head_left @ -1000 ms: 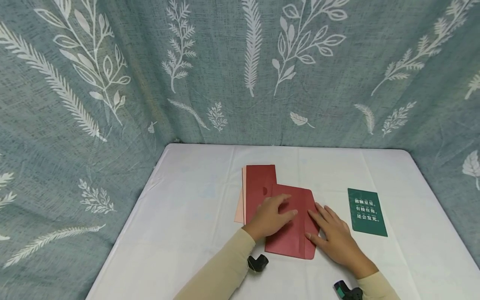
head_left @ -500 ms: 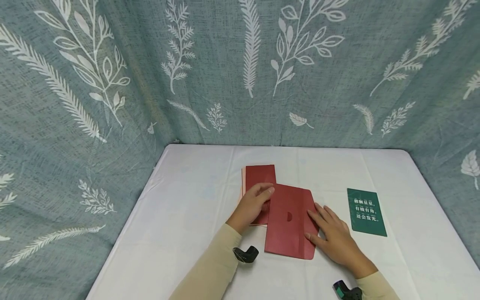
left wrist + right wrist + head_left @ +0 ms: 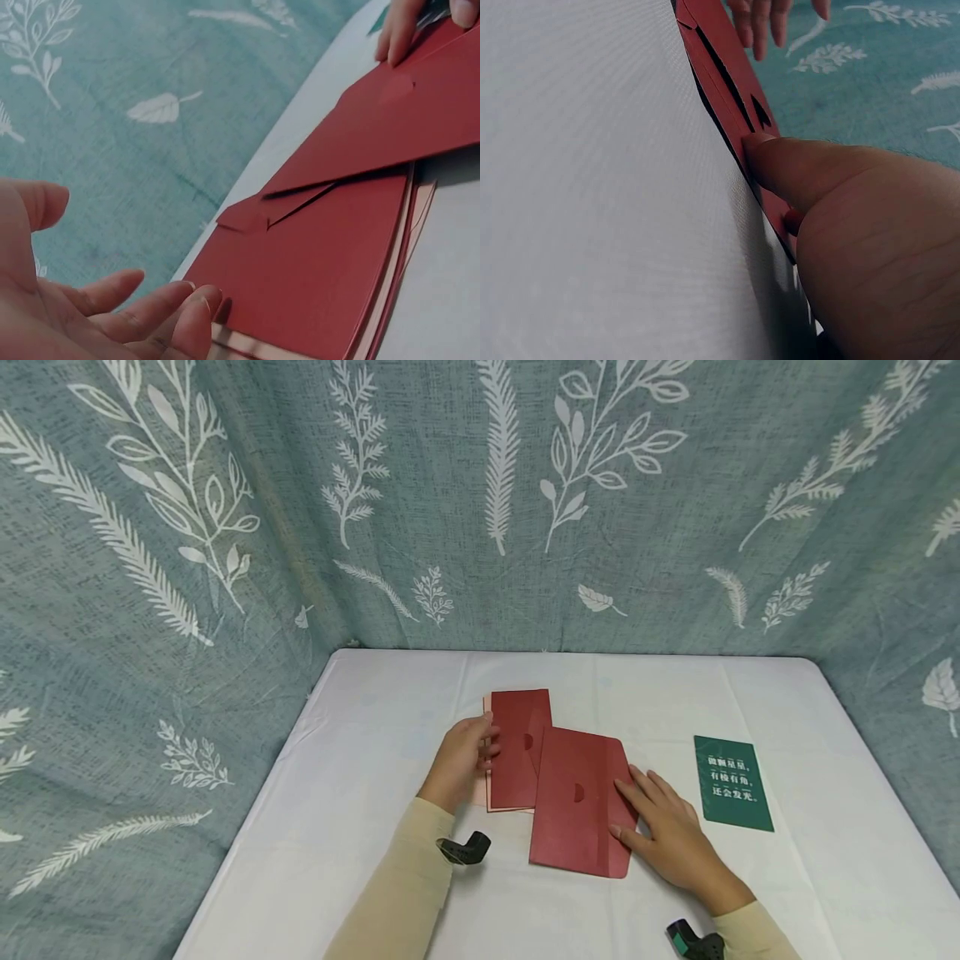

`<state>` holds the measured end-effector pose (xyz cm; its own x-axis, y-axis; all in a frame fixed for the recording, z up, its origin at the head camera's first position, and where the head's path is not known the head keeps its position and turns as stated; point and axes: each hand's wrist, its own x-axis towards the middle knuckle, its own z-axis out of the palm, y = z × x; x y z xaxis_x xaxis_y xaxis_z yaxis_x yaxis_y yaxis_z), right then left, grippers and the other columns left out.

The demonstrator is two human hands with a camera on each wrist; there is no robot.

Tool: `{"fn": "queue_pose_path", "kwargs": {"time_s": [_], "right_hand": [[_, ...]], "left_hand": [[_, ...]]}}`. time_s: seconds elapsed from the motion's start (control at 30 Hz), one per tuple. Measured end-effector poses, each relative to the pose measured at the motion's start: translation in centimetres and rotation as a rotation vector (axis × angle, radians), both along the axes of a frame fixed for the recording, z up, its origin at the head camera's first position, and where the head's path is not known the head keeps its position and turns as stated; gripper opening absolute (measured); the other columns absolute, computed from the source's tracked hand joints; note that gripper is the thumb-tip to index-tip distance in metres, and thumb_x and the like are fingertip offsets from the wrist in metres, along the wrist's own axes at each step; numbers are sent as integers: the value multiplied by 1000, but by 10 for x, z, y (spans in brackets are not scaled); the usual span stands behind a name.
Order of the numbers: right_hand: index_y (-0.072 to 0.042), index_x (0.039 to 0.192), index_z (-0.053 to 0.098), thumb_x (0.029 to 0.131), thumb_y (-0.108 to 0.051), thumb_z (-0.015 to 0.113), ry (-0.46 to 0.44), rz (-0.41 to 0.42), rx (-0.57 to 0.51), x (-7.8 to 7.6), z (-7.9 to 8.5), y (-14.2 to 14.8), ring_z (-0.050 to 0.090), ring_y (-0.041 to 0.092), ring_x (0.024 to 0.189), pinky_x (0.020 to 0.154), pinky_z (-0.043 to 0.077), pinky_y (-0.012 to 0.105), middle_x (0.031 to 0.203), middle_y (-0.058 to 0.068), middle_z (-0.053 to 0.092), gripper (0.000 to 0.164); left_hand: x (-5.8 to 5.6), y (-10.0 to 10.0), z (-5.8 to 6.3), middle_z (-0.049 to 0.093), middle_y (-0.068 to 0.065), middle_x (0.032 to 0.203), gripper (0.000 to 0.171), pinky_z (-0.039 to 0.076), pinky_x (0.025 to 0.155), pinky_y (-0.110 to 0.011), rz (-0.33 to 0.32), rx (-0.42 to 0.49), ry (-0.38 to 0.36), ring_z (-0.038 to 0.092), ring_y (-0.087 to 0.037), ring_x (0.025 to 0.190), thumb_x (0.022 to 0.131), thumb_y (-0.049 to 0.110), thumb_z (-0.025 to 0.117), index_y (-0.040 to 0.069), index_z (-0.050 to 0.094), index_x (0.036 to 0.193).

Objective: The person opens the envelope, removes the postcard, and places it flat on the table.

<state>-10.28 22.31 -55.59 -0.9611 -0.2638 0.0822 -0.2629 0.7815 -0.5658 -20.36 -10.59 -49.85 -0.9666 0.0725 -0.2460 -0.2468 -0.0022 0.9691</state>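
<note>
A red envelope with a folded flap lies at the middle of the table, overlapping a second red envelope to its left. Pale pink paper edges show beneath that second one in the left wrist view. My right hand rests on the flap side of the front envelope, fingers stretched out and thumb pressing near its edge. At the left side of the rear stack, my left hand has its fingertips right by the border. Its fingers are loose, with the thumb held apart in the left wrist view.
A dark green card with white writing lies to the right of my right hand. White cloth covers the table, and a blue-green leaf-patterned curtain hangs behind and along the sides.
My left hand has moved left, from over the front envelope to the left edge of the rear stack, uncovering both envelopes. The right hand stays where it was.
</note>
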Motion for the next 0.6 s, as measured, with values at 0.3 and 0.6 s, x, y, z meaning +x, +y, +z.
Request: {"fn": "queue_pose_path", "kwargs": {"time_s": [0.3,0.6], "right_hand": [[-10,162,53,100,-36,79,12,4,-4,0,-2,1,22,43,159,114,25,73,172,17,35,73],[-10,162,53,99,-36,79,14,3,-1,1,-1,1,22,44,159,114,25,73,172,17,36,73]], "left_hand": [[-4,-11,-5,65,-19,132,66,53,65,-28,46,-80,-46,66,-23,97,112,48,55,-8,55,147],[-4,-14,-4,68,-17,133,68,53,60,-26,28,-65,-112,68,-24,98,111,51,57,-5,53,150]]}}
